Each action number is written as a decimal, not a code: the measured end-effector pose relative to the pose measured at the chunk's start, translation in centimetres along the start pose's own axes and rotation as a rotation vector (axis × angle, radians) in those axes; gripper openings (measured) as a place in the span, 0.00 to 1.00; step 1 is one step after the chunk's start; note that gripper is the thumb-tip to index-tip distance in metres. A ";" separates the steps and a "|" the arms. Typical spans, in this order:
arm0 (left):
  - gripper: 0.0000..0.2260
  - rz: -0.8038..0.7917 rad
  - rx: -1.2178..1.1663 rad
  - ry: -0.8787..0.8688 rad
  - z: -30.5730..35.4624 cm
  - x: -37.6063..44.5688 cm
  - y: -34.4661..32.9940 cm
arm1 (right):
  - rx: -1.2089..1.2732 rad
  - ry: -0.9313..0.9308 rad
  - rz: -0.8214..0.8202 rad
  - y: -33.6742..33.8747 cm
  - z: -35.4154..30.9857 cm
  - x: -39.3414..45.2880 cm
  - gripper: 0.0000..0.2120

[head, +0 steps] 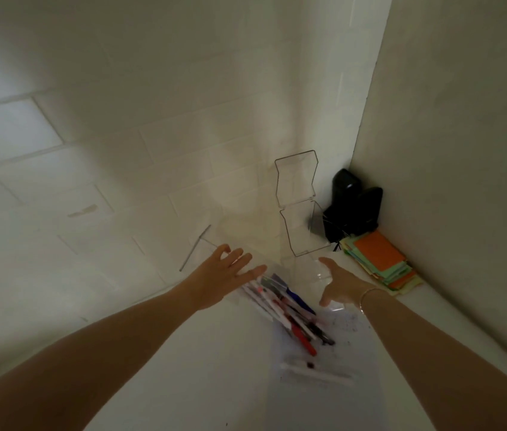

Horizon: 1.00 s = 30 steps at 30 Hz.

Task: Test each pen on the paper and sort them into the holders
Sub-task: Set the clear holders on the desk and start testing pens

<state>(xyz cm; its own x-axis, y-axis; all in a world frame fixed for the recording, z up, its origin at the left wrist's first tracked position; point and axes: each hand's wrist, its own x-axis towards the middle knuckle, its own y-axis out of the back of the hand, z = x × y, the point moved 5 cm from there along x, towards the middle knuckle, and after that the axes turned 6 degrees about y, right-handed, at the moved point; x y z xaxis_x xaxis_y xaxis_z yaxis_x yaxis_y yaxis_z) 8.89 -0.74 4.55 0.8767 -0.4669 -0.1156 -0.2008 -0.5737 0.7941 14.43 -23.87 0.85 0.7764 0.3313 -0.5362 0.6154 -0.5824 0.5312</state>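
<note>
A pile of several pens (286, 309), red, blue, white and black, lies on the white table. Under its near end is a sheet of paper (326, 381) with scribbles, and one white pen (314, 373) lies alone on it. My left hand (224, 275) reaches forward left of the pile, fingers spread, holding nothing. My right hand (337, 283), with a thin bracelet on the wrist, is open and touches a clear plastic holder (317, 269) just past the pens. A second clear holder (298, 203) stands behind, against the wall.
A white brick wall runs along the back and a plain wall closes the right side. A black object (353, 206) sits in the corner. A stack of coloured paper notes (379, 262) lies beside it. A thin grey rod (194, 248) leans on the wall at left.
</note>
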 end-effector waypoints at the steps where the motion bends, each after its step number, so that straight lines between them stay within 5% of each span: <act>1: 0.45 0.008 0.013 -0.008 0.0 0.1 0.1 | 0.002 0.003 -0.002 -0.1 0.2 0.1 0.49; 20: 0.44 0.225 0.067 -0.067 0.0 0.9 3.2 | -0.059 0.108 0.041 -0.7 1.7 0.0 0.48; 30: 0.50 0.213 -0.076 -0.017 -1.4 -0.5 1.6 | -0.136 0.078 -0.042 0.1 -0.3 -1.1 0.48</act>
<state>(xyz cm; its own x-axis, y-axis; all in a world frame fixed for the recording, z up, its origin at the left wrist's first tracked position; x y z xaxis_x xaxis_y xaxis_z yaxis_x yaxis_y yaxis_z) 8.77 -0.47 6.75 0.8105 -0.5837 0.0497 -0.3462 -0.4088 0.8444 13.71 -24.06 1.69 0.7544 0.4134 -0.5098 0.6563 -0.4624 0.5962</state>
